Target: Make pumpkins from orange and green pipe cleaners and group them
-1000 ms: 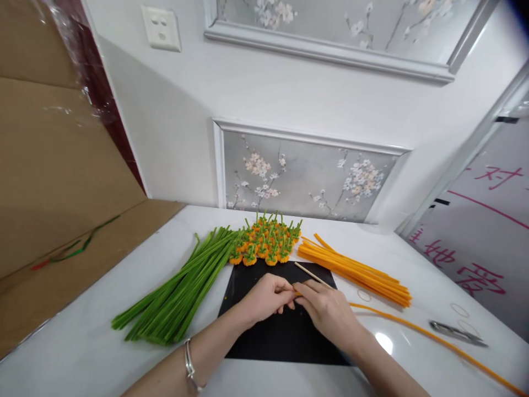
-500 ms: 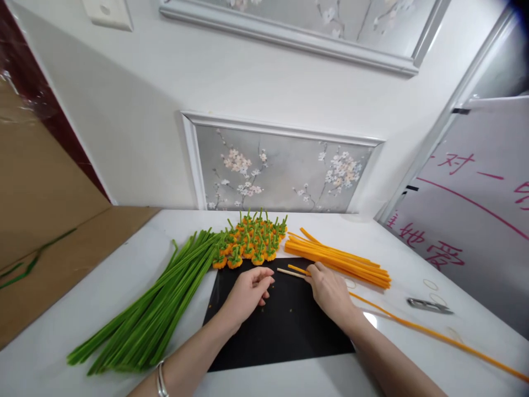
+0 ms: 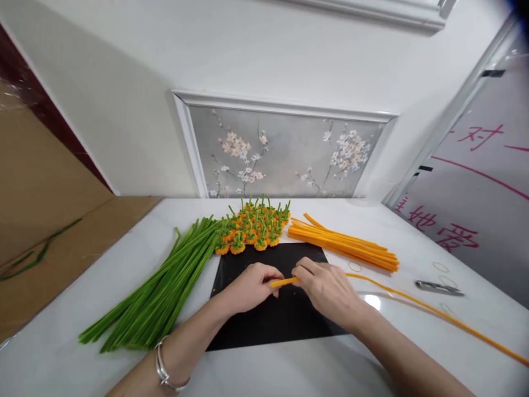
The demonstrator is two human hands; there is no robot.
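Over the black mat (image 3: 273, 322), an orange pipe cleaner (image 3: 285, 282) stretches between my two hands. My left hand (image 3: 255, 286) pinches near its short end, thumb and forefinger pressed together. My right hand (image 3: 324, 284) is closed around it a little to the right, and the long tail runs out past that hand to the table's right side. The pale thin stick seen before does not show now; the fingers or the pipe cleaner may cover it. Just beyond the mat stand several small orange flower heads (image 3: 252, 226) with green stems.
A bundle of long green pipe cleaners (image 3: 161, 292) lies on the left of the white table (image 3: 124, 264). An orange bundle (image 3: 343, 241) lies at the back right. Nearby are a metal clipper (image 3: 438, 287) and thin rubber bands (image 3: 441, 267). The panelled wall (image 3: 285, 149) bounds the back.
My left hand has moved right and now pinches the orange pipe cleaner's end. My right hand has turned slightly, and the pale stick has gone out of sight. The view has tipped down.
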